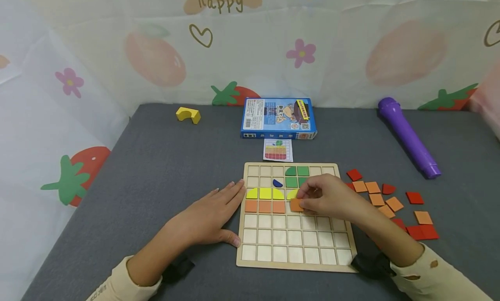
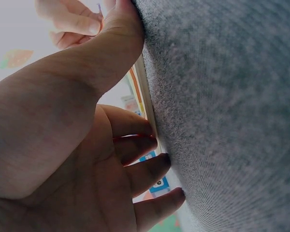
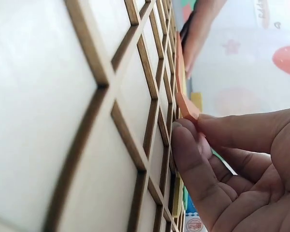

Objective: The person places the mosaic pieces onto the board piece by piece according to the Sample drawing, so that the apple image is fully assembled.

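Note:
My right hand (image 1: 328, 196) pinches an orange square tile (image 1: 296, 205) between thumb and fingers, over the wooden grid board (image 1: 294, 265). In the right wrist view the same tile (image 3: 187, 106) is tilted at the board's surface. Three orange tiles (image 1: 264, 206) lie in cells to its left, below a row of yellow pieces (image 1: 265, 193). Green pieces (image 1: 303, 170) and a dark blue half-round piece (image 1: 277, 183) sit higher on the board. My left hand (image 1: 212, 216) lies with fingers extended along the board's left edge, fingertips and thumb right at it.
Loose orange tiles (image 1: 376, 200) and red tiles (image 1: 415, 198) are scattered right of the board. Behind it stand a picture card (image 1: 277, 150) and a blue box (image 1: 278, 116). A yellow arch block (image 1: 189, 114) sits back left, a purple microphone-shaped object (image 1: 408, 136) back right.

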The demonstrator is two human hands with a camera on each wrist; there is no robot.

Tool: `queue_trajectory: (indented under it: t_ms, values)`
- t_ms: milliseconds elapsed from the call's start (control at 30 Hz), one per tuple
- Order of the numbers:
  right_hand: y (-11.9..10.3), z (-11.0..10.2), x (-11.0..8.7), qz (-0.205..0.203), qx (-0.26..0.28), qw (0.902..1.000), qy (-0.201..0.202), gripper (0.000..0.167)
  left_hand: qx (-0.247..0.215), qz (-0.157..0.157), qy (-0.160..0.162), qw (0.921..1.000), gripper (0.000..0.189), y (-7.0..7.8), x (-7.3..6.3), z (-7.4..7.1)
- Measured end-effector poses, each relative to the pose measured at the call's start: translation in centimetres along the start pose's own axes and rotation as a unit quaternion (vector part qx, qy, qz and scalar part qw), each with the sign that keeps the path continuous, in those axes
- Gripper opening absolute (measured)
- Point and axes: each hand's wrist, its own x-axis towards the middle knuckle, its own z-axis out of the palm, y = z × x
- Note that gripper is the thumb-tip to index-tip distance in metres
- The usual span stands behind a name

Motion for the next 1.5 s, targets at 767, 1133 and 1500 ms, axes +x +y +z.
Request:
queue_trajectory:
  t_ms: [767, 1133, 1500]
  values:
    - [-0.1, 0.0, -0.8, -0.031, 0.002, 0.9994, -0.018, 0.009, 0.003, -0.006, -0.009, 0.9999, 0.114, 0.2, 0.3, 0.0]
    - [0.7, -0.9, -2.6, -0.024, 0.011, 0.9994, -0.021, 0.01, -0.005, -0.007, -0.014, 0.9999, 0.113, 0.1, 0.2, 0.0]
    - [0.9, -0.8, -3.2, -0.068, 0.027, 0.9964, -0.044, 0.014, -0.006, -0.002, -0.007, 1.0, 0.112, -0.1, 0.1, 0.1]
